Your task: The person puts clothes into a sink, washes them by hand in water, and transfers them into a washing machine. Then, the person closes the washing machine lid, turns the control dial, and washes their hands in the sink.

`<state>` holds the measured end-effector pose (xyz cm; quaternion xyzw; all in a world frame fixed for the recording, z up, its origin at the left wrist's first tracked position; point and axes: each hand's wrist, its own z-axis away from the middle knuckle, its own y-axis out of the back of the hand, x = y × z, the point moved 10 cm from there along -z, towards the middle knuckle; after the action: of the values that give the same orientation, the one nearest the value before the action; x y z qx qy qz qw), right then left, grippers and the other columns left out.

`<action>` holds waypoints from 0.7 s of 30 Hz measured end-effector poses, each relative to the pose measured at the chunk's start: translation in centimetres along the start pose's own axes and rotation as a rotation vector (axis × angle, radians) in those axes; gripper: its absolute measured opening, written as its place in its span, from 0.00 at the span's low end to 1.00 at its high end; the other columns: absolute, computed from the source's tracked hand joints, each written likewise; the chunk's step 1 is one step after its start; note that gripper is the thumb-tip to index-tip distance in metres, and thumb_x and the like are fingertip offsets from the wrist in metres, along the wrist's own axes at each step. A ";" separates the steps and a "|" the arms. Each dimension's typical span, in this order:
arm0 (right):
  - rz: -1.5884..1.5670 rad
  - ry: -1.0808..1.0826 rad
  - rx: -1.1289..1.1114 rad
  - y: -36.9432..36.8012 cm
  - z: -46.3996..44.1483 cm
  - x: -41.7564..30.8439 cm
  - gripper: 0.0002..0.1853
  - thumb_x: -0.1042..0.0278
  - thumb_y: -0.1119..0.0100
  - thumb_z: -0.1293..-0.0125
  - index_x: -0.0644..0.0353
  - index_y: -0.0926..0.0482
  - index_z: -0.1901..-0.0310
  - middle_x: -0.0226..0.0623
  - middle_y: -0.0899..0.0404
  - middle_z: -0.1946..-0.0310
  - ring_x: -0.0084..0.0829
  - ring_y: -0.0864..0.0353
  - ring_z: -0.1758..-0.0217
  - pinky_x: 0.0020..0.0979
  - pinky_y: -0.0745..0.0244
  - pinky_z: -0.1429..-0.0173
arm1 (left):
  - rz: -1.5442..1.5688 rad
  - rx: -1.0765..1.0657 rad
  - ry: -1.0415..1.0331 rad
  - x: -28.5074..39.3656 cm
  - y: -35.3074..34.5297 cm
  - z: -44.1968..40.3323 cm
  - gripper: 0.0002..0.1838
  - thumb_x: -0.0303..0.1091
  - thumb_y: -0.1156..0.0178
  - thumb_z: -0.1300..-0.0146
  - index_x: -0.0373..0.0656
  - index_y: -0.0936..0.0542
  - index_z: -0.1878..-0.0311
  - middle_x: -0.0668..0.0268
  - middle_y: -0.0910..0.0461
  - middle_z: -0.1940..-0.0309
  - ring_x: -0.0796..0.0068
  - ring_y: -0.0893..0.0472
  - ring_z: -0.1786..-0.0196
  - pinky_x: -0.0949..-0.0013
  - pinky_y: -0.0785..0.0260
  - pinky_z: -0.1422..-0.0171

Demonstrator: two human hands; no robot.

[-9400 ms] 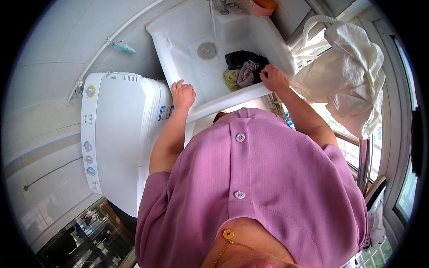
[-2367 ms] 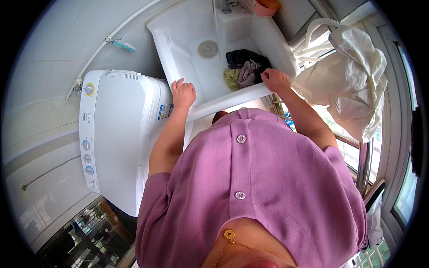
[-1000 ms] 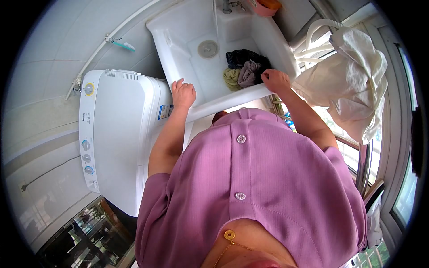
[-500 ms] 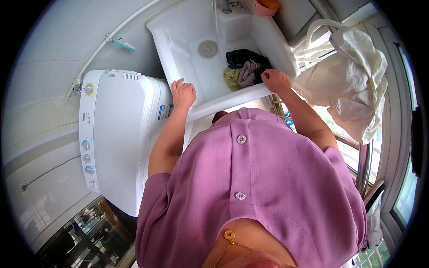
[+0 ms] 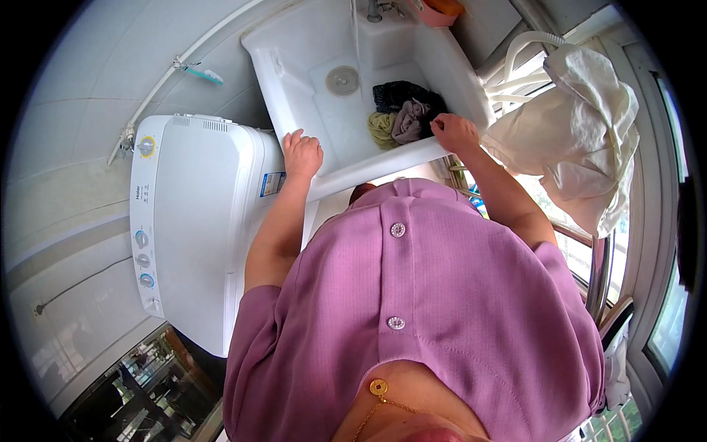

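My left hand rests on the near left edge of a white sink, its fingers slightly apart and holding nothing. On the right part of the same edge lies my right hand, fingers curled, beside a bundle of cloths. In that bundle are a black cloth, a mauve-grey cloth and a yellow-green cloth. Whether the right fingers pinch anything is hidden. A thin stream of water falls from above toward the drain, near the metal tap.
Left of the sink stands a white washing machine with several knobs. A teal brush hangs by a white pipe. An orange-pink container sits at the sink's back right corner. A white cloth cover hangs by the window.
Compared with the oldest frame, the view has shifted slightly. Both hands and the cloths keep their places, and water keeps running.
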<state>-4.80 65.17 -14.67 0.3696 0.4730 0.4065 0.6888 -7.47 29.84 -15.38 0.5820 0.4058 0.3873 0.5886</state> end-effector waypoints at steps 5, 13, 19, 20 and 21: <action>-0.007 0.004 0.006 0.0 0.0 0.1 0.15 0.50 0.48 0.39 0.48 0.17 0.61 0.38 0.17 0.62 0.44 0.19 0.55 0.43 0.25 0.49 | -0.004 -0.013 0.009 0.0 0.1 0.0 0.07 0.36 0.42 0.43 0.48 0.16 0.67 0.66 0.17 0.62 0.63 0.30 0.37 0.52 0.51 0.28; 0.008 0.032 0.059 -0.1 -0.1 0.1 0.15 0.50 0.47 0.39 0.49 0.17 0.64 0.39 0.17 0.63 0.45 0.19 0.57 0.43 0.24 0.51 | -0.014 0.019 -0.010 0.2 0.4 0.0 0.07 0.37 0.41 0.45 0.46 0.17 0.69 0.65 0.17 0.65 0.63 0.29 0.39 0.53 0.50 0.29; -0.014 0.036 0.064 0.4 0.1 -0.3 0.15 0.51 0.47 0.39 0.51 0.17 0.65 0.39 0.17 0.65 0.45 0.19 0.58 0.44 0.25 0.52 | 0.034 0.113 -0.034 0.4 1.2 0.3 0.07 0.36 0.41 0.45 0.46 0.17 0.71 0.65 0.17 0.66 0.63 0.28 0.40 0.52 0.49 0.30; -0.013 0.035 0.061 0.2 0.2 -0.2 0.15 0.51 0.47 0.39 0.51 0.17 0.65 0.39 0.17 0.65 0.45 0.19 0.58 0.44 0.25 0.52 | 0.035 0.109 -0.033 0.4 1.1 0.4 0.07 0.36 0.41 0.45 0.46 0.17 0.71 0.65 0.17 0.66 0.63 0.28 0.40 0.52 0.49 0.30; -0.016 0.041 0.074 0.2 0.2 -0.2 0.15 0.50 0.47 0.39 0.51 0.18 0.65 0.39 0.17 0.65 0.45 0.19 0.57 0.44 0.25 0.52 | 0.022 0.091 -0.025 0.2 0.8 0.2 0.07 0.36 0.41 0.45 0.46 0.16 0.71 0.65 0.17 0.66 0.63 0.29 0.40 0.52 0.49 0.30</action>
<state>-4.73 65.06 -14.35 0.3824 0.5048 0.3908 0.6680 -7.17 30.00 -14.57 0.6175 0.4091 0.3675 0.5624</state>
